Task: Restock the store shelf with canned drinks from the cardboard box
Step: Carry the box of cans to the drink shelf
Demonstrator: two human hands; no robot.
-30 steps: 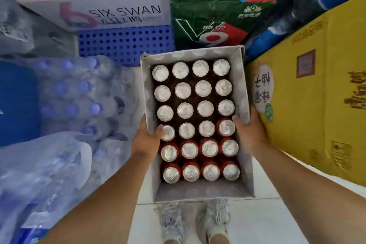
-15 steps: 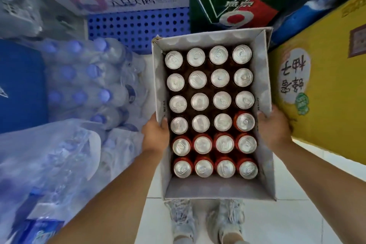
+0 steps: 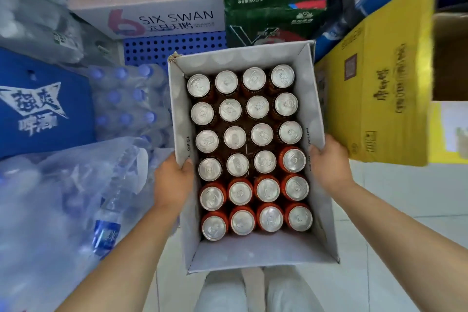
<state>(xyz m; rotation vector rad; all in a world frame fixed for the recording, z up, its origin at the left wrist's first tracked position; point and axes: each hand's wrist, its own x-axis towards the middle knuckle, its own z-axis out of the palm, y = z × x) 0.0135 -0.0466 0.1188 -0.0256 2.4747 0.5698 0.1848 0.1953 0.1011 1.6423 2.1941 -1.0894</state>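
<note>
An open cardboard box (image 3: 255,254) with pale inner walls hangs in front of me, above my legs. It is full of upright red cans with silver tops (image 3: 249,149), packed in rows. My left hand (image 3: 171,181) grips the box's left wall, thumb over the rim. On the opposite wall my right hand (image 3: 329,164) grips the same way. No store shelf for the cans is visible.
Shrink-wrapped water bottle packs (image 3: 76,197) pile up on the left beside a blue case (image 3: 43,106). A white SIX SWAN case (image 3: 162,20), a blue perforated panel (image 3: 174,48) and green beer cases (image 3: 273,2) stand ahead. A yellow carton (image 3: 379,88) sits right. White tile floor (image 3: 395,200) lies below.
The box looks closer and higher in view, and the stacked cases behind have shifted relative to it. Both hands keep the same grip on its side walls.
</note>
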